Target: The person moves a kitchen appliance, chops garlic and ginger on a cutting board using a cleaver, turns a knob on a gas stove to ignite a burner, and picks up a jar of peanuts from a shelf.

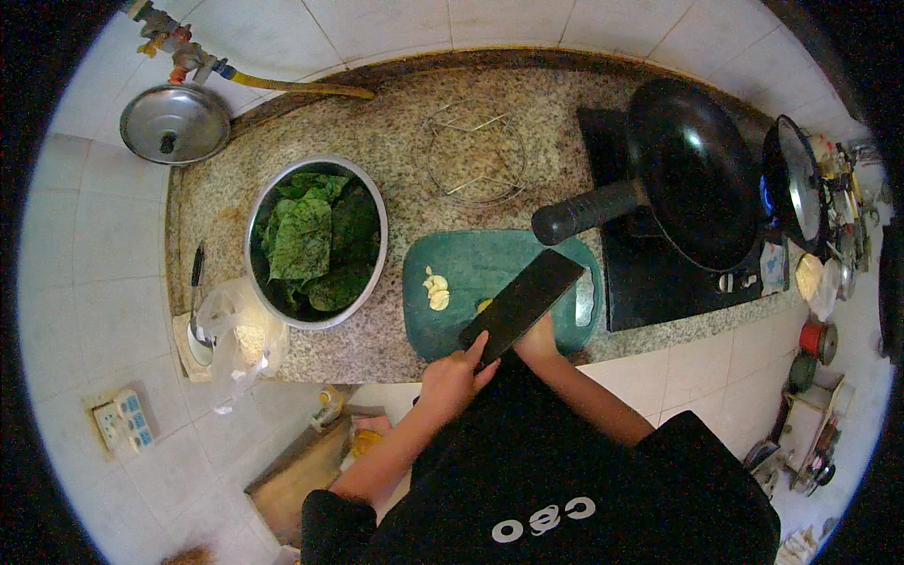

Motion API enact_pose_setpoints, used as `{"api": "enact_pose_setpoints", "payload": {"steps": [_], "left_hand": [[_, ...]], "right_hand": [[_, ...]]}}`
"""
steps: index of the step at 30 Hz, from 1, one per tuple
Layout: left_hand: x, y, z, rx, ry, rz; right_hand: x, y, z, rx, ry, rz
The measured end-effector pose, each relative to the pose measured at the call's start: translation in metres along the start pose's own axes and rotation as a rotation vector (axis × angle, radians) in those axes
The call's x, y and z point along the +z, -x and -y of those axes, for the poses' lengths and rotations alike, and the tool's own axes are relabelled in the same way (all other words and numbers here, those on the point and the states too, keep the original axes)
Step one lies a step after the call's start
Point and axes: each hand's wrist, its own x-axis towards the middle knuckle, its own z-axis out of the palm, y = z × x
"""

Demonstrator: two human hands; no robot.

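Note:
A dark, broad-bladed cleaver [526, 304] slants over the green cutting board [441, 258], its far end up and to the right. My left hand [450, 378] grips it at the near end, with the index finger laid against the blade; the handle is hidden. Close to the blade's near right edge is my right hand [538, 342]. Its fingers are hidden behind the blade, so whether they touch or hold anything is unclear. Peeled garlic cloves [437, 292] lie together on the left half of the board. A small yellowish piece [485, 305] shows partly beyond the blade.
Leafy greens [304, 236] fill a steel bowl [385, 240] on the granite counter. Behind the board stands a wire rack [473, 191]. A black wok [696, 176] sits on the stove, its handle [583, 212] reaching over the board's edge. Blue flame [766, 198] shows beyond it.

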Motion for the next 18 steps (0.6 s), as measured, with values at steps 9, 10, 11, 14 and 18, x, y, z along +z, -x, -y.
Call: {"api": "enact_pose_setpoints", "payload": {"steps": [9, 10, 11, 14, 18], "left_hand": [[-0.011, -0.018, -0.001, -0.154, 0.293, -0.109], [-0.008, -0.011, 0.006, -0.135, 0.29, -0.159], [-0.007, -0.007, 0.011, -0.116, 0.287, -0.21], [-0.022, 0.006, 0.001, -0.002, 0.111, -0.167], [-0.009, 0.02, 0.003, 0.067, 0.035, -0.123]], "right_hand": [[-0.006, -0.002, 0.012, 0.032, 0.136, 0.075], [-0.004, -0.002, 0.012, 0.08, 0.151, 0.08], [-0.005, -0.003, 0.015, 0.071, 0.149, 0.071], [-0.007, -0.001, 0.011, 0.044, 0.103, 0.042], [-0.004, 0.003, 0.002, -0.079, 0.012, -0.049]]}}
